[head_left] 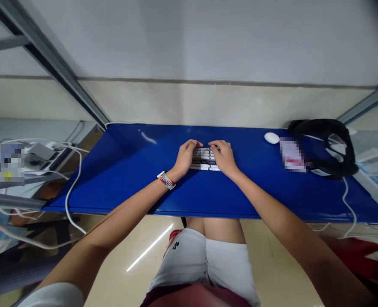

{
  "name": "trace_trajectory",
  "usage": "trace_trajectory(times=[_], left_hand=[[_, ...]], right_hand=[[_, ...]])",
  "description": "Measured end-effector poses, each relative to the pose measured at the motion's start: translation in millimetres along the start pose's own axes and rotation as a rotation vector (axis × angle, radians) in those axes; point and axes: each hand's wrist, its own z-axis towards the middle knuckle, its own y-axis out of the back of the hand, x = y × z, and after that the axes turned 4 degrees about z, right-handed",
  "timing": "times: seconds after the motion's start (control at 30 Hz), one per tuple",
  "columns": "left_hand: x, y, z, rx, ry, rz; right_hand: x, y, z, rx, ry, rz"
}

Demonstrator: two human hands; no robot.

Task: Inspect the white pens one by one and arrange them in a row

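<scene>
A row of several white-and-black marker pens (pixel 204 158) lies side by side near the middle of the blue table (pixel 131 170). My left hand (pixel 185 157) presses against the left ends of the pens, fingers curled over them. On the right ends rests my right hand (pixel 223 157), its fingers bent over the top pens. Both hands squeeze the bundle from either side. A colourful band (pixel 166 180) is on my left wrist.
A white mouse (pixel 271 137) sits at the back right of the table. Beside it lie a blurred card (pixel 292 154) and a black strap or headset (pixel 326 145). White cables (pixel 70 183) hang off the left edge. Metal frame bars (pixel 54 64) rise at both back corners.
</scene>
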Motion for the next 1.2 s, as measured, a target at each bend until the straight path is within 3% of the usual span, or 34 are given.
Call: trace_trajectory(times=[0.5,0.6,0.7,0.83,0.93,1.2], left_hand=[[-0.4,4.1,1.5,0.003,-0.049,0.067],[2.7,7.6,5.5,-0.009,-0.071,0.096],[5.9,12.8,10.9,-0.038,-0.106,0.153],[8.8,20.0,16.6,-0.090,-0.131,0.254],[9.5,24.2,18.8,-0.111,-0.132,0.299],[7.0,26.4,19.6,-0.119,-0.143,0.305]], right_hand=[[0.4,0.5,-2.4,0.045,0.004,-0.058],[5.7,9.3,-1.4,0.034,0.061,-0.017],[17.8,24.1,-2.9,0.056,0.212,-0.024],[37.1,37.7,-12.5,0.292,0.522,-0.128],[42.9,36.9,-19.4,0.423,0.628,-0.184],[41.9,33.0,-18.9,0.581,0.521,-0.218]])
